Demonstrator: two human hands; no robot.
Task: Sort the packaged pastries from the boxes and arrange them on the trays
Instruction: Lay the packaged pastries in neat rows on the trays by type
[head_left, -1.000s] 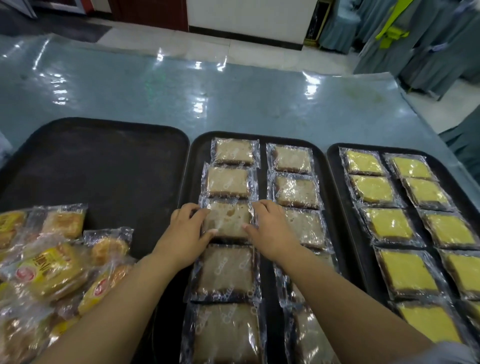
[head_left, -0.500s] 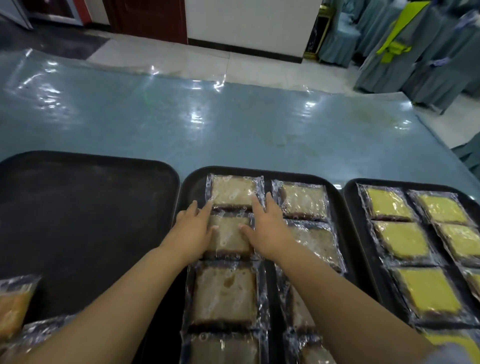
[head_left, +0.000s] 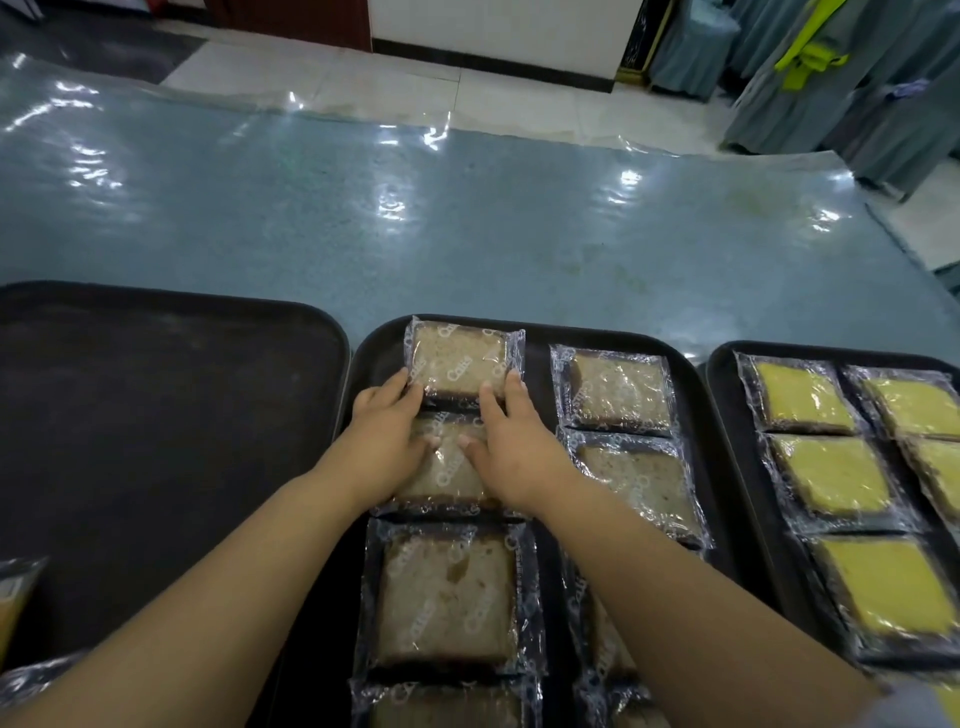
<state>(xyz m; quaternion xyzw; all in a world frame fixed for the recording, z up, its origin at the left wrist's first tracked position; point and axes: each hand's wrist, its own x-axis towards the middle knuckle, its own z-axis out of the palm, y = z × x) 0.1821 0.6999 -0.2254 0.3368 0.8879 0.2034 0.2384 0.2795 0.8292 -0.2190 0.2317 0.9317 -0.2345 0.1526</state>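
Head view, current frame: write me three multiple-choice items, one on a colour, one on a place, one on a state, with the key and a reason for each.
1. The wrapped cakes on the right tray are:
A) pink
B) yellow
C) green

2. The left hand and right hand are both over:
A) a cardboard box
B) the right tray
C) the middle tray

3. The brown cakes on the middle tray are:
A) each sealed in a clear wrapper
B) unwrapped
C) stacked in a bowl

Key:
1. B, their tops show yellow through the film.
2. C, both hands touch its left column of brown cakes.
3. A, glossy printed film encloses each one.
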